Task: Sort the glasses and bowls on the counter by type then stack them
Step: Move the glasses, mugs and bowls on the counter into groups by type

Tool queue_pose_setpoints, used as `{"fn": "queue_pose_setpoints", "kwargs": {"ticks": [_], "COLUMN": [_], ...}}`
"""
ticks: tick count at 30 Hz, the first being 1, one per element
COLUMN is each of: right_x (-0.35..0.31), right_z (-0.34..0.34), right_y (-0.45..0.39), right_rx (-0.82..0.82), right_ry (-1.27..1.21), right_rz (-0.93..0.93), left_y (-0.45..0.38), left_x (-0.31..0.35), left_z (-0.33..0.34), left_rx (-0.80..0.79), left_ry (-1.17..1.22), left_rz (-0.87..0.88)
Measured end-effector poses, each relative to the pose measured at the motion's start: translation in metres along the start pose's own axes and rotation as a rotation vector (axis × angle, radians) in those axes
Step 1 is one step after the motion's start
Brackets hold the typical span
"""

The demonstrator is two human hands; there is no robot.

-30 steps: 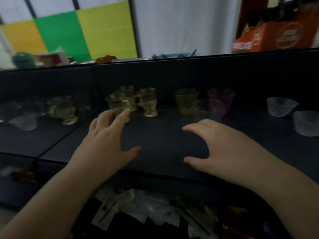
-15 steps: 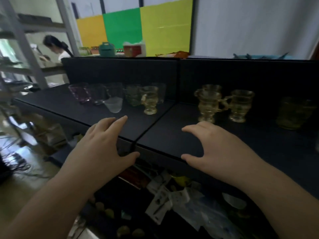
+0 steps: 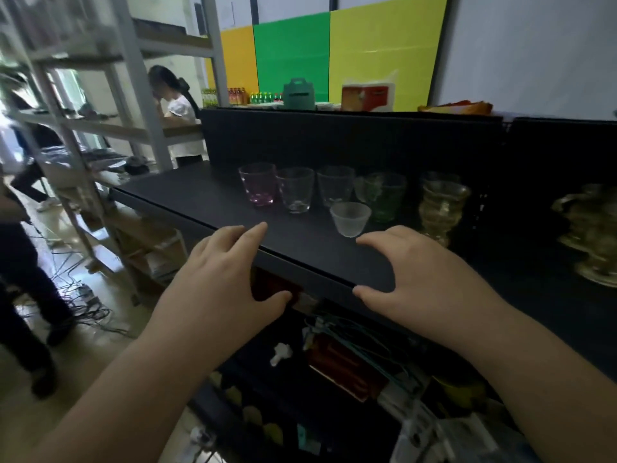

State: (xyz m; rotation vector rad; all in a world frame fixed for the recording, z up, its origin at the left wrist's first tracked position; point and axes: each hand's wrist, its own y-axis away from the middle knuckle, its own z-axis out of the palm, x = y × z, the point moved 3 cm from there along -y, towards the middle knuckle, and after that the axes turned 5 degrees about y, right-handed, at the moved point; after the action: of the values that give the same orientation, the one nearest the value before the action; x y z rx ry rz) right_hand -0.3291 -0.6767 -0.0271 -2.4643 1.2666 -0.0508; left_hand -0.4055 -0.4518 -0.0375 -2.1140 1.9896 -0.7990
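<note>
On the black counter a row of glasses stands against the back panel: a pink tumbler, two clear tumblers, a green glass and an amber footed mug. A small frosted bowl sits in front of the green glass. More amber mugs stand at the far right. My left hand hovers open at the counter's front edge. My right hand is open too, fingers spread just below the frosted bowl, touching nothing.
A black back panel rises behind the glasses. Below the counter lies clutter of bags and cables. A metal shelving rack stands left, with people beyond it and cables on the floor.
The view has swung left along the counter, so the pink, clear and green glasses and the frosted bowl are now in the middle. Both hands keep the same open pose.
</note>
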Motion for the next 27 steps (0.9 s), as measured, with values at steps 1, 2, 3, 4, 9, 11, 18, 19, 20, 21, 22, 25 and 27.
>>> {"fn": "queue_pose_setpoints", "kwargs": {"ticks": [1, 2, 3, 4, 9, 11, 18, 19, 20, 21, 22, 25, 27], "right_x": [-0.006, -0.011, -0.015, -0.020, -0.031, -0.032, -0.039, -0.040, -0.042, -0.044, -0.046, -0.053, -0.056], "right_z": [0.004, 0.008, 0.012, 0.015, 0.033, 0.033, 0.036, 0.039, 0.042, 0.045, 0.048, 0.056, 0.061], "right_y": [-0.009, -0.019, -0.028, -0.037, -0.086, -0.109, -0.193, -0.205, -0.215, -0.224, -0.233, -0.252, -0.263], "right_rx": [0.000, 0.007, 0.014, 0.018, -0.004, 0.019, 0.043, 0.044, 0.040, 0.039, 0.041, 0.045, 0.055], "right_ry": [0.002, 0.008, 0.017, 0.023, 0.075, 0.127, 0.176, 0.172, 0.164, 0.157, 0.155, 0.164, 0.192], "right_rz": [-0.001, -0.003, -0.007, -0.011, -0.039, -0.044, -0.072, -0.071, -0.065, -0.059, -0.055, -0.017, 0.031], "left_y": [-0.004, -0.010, -0.015, -0.021, -0.059, -0.080, -0.152, -0.159, -0.166, -0.173, -0.180, -0.206, -0.227], "left_x": [-0.008, -0.015, -0.023, -0.030, -0.066, -0.082, -0.145, -0.153, -0.162, -0.170, -0.179, -0.198, -0.206], "left_z": [0.000, 0.000, 0.001, 0.003, 0.017, 0.020, 0.035, 0.039, 0.043, 0.047, 0.050, 0.056, 0.058], "left_rx": [-0.002, -0.003, -0.004, -0.001, 0.004, 0.006, 0.046, 0.049, 0.042, 0.025, 0.007, -0.022, -0.028], "left_ry": [0.005, 0.010, 0.015, 0.022, 0.037, 0.030, 0.068, 0.080, 0.090, 0.101, 0.113, 0.139, 0.165], "left_rz": [0.004, 0.007, 0.008, 0.007, 0.005, 0.020, -0.007, -0.010, -0.013, -0.018, -0.019, 0.015, 0.071]}}
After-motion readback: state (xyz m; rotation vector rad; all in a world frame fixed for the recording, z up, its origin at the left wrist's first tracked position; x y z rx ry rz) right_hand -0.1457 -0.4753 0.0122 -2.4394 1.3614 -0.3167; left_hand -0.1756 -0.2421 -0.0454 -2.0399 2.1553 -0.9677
